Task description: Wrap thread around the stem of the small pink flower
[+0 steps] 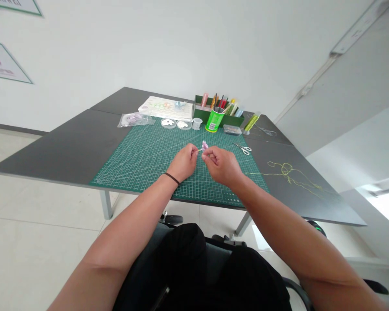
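Over the green cutting mat [142, 155], my left hand [185, 162] pinches the thin stem of a small pale purple flower [204, 146]. The blossom points up and sits between my two hands. Curled close beside it, my right hand [222, 164] has its thumb and forefinger pressed together just below the petals. What these fingertips hold is too small to make out. A yellow-green thread [287, 169] lies loosely tangled on the table to the right, and one strand runs left until it passes behind my right forearm. White-handled scissors [245, 149] lie on the mat beyond my right hand.
Behind the mat stand a green tin [215, 121] of tools, a dark green box [199, 113] with coloured tubes, a small clear cup [197, 124] and two dishes of white pieces [168, 123]. A plastic bag [134, 119] and a white pad [152, 108] lie back left.
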